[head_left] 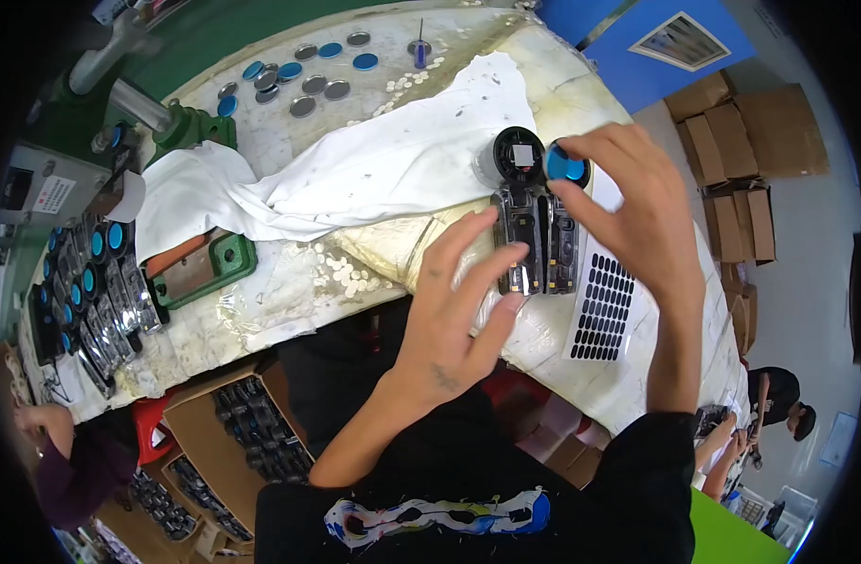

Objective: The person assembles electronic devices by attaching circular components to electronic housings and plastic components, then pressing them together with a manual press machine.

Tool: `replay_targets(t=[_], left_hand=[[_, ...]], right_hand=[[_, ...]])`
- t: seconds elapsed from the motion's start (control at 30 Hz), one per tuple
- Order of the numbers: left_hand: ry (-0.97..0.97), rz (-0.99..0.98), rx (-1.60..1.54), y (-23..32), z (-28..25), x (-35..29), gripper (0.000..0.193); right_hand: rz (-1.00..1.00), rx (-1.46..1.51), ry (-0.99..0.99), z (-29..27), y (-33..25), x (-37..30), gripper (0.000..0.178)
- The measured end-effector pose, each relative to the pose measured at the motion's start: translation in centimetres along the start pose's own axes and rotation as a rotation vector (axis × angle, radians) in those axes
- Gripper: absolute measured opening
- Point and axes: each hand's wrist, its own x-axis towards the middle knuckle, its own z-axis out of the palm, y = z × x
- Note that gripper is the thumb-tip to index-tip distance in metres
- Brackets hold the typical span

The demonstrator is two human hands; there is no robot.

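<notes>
Two black handheld devices with round heads lie side by side on the covered table. The left device [518,226] has an uncovered round head with a pale square inside. My right hand [637,202] pinches a blue disc [565,167] between thumb and fingers, right at the round head of the right device [563,246]. Whether the disc is seated in that head, I cannot tell. With fingers spread, my left hand [449,305] hovers by the left device's body; its fingertips overlap the device's edge, and contact is unclear.
A sheet of black oval stickers [602,308] lies at the right. White cloth [355,183] stretches leftward to a green press [191,132]. Loose discs [302,105] sit at the back, more devices [92,282] at the left. Boxes of black parts [252,423] stand below. Other people's hands show at both sides.
</notes>
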Motion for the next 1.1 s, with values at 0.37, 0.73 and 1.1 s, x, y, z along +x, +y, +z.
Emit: replay_targets(t=[0.37, 0.73, 1.1], left_hand=[[-0.122, 0.079, 0.242, -1.4, 3.2, -0.2, 0.049], [-0.111, 0.093, 0.322, -1.9, 3.9, -0.5, 0.051], [-0.019, 0.112, 0.392, -1.8, 4.7, 0.0, 0.052]], right_hand=[[-0.046, -0.122, -0.284, 1.0, 0.5, 3.7, 0.022], [-0.103, -0.145, -0.369, 1.4, 0.2, 4.4, 0.016], [-0.054, -0.033, -0.349, 1.6, 0.5, 5.1, 0.015]])
